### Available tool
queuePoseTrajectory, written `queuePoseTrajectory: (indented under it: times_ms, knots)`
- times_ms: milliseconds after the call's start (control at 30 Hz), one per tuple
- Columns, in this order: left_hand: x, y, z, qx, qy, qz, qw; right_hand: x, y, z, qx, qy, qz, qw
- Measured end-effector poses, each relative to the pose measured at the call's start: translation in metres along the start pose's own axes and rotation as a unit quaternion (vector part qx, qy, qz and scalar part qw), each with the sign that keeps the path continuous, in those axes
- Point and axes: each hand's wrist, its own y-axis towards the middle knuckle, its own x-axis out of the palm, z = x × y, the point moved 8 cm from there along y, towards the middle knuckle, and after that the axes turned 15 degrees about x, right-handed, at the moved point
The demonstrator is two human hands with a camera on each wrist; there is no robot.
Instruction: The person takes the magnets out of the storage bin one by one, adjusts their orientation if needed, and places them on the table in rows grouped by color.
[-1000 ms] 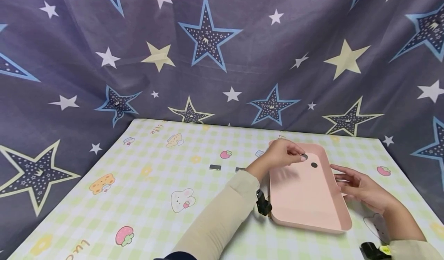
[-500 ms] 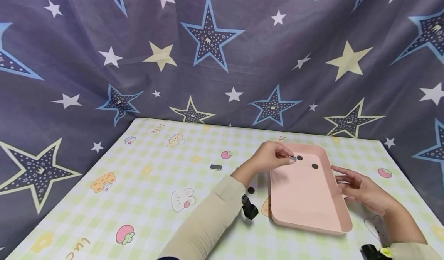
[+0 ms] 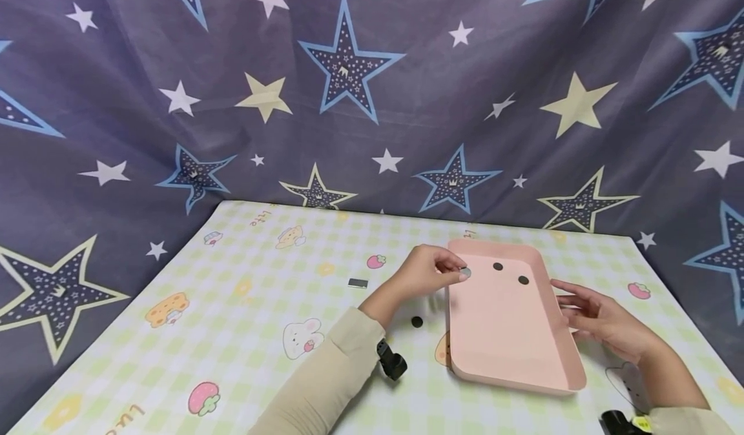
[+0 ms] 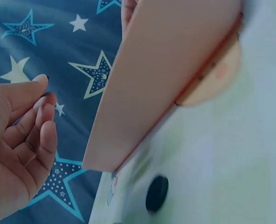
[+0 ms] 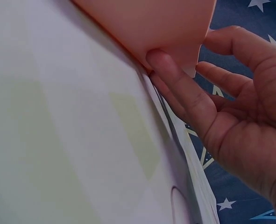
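Note:
My left hand (image 3: 427,270) pinches a small grey round disc (image 3: 465,272) between thumb and fingertips, over the left wall of a shallow pink tray (image 3: 511,338). In the left wrist view only a dark sliver of what it holds shows at the fingertips. Inside the tray, towards the far end, lie two black discs, one black disc (image 3: 498,266) left of the other black disc (image 3: 524,280). My right hand (image 3: 607,319) rests against the tray's right wall with its fingers loosely extended. In the right wrist view, its thumb (image 5: 163,63) touches the outside of the wall.
Left of the tray, another black disc (image 3: 416,322) lies on the checked tablecloth (image 3: 261,357). A small dark rectangular piece (image 3: 358,283) is farther left. Behind the table hangs a star-patterned curtain (image 3: 232,54).
My left hand has drawn left from the tray's far end with the grey disc, leaving a black disc behind in the tray. The disc left of the tray came into sight. The right hand stays put.

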Motion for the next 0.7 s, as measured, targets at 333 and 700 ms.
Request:
queuePoseTrajectory:
  times_ms: [333, 700]
  knots:
    - [-0.014, -0.019, 0.003, 0.013, 0.035, 0.003, 0.9993, -0.001, 0.0, 0.001, 0.003, 0.001, 0.004, 1.0]
    - [-0.033, -0.04, 0.001, 0.005, 0.039, 0.004, 0.9992, -0.002, 0.001, 0.003, 0.018, -0.004, 0.017, 0.9997]
